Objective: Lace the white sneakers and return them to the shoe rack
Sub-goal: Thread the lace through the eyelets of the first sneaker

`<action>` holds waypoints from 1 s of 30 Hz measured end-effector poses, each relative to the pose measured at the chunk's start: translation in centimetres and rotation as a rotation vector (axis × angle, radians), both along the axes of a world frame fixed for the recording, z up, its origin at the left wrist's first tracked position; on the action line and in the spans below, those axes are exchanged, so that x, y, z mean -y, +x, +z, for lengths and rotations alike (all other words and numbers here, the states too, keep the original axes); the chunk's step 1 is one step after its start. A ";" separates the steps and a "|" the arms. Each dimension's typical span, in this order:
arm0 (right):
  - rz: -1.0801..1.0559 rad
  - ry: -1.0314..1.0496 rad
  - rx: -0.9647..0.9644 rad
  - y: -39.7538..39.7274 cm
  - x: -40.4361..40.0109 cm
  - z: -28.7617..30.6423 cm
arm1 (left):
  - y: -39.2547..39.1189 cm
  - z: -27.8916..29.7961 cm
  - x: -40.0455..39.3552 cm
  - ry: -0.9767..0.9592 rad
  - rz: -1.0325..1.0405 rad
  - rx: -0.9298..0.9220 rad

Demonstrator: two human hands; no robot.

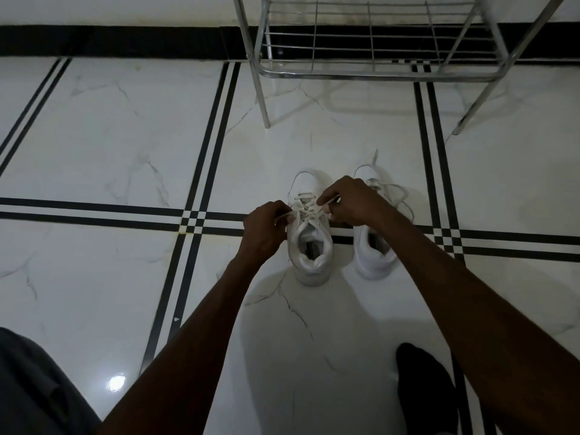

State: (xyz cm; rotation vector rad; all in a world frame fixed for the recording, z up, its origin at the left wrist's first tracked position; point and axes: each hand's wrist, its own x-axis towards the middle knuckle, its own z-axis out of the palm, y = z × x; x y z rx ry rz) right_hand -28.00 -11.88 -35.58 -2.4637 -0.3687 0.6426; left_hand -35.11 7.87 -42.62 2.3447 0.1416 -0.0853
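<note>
1. Head camera looks down on two white sneakers standing side by side on the tiled floor (pixel 94 136), centre of the frame, toes toward the metal shoe rack (pixel 370 70) at the top.
2. Left sneaker (pixel 310 246) sits between both hands; its lace (pixel 309 206) criss-crosses the eyelets.
3. Left hand (pixel 266 229) is curled, fingers pinching a lace end.
4. Right hand (pixel 348 200) is curled too, pinching the other end.
5. Right sneaker (pixel 375 255) sits just beside, partly hidden under the right forearm, with loose lace trailing.
</note>
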 end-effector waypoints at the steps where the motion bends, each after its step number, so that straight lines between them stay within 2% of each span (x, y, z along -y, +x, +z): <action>1: 0.001 0.003 0.025 0.0 0.0 0.0 | -0.1 -0.1 0.0 0.003 -0.003 0.023; 4: 0.031 -0.013 0.131 -0.1 0.3 -0.5 | -0.4 -0.1 0.1 0.000 -0.024 0.064; 7: 0.105 -0.054 0.123 -0.5 0.6 -1.4 | -0.3 -0.1 0.0 0.006 0.004 0.017; 9: 0.106 -0.069 0.130 -0.9 0.8 -2.2 | -0.3 -0.1 0.0 0.058 0.012 0.019; 14: 0.107 -0.149 0.233 -1.3 1.2 -3.2 | -0.2 0.8 0.2 0.338 -0.007 0.016; 19: 0.131 -0.193 0.329 -2.0 1.5 -4.3 | -0.5 1.3 0.1 0.401 -0.012 0.057; 22: 0.095 -0.210 0.333 -2.4 1.4 -4.0 | -0.5 1.2 0.3 0.420 -0.026 0.051; 26: 0.038 -0.202 0.211 -2.5 0.9 -3.7 | -0.4 0.7 0.0 0.382 -0.007 0.062; 30: -0.089 -0.218 0.330 -3.8 0.7 -3.6 | -0.4 0.6 0.0 0.334 0.032 0.061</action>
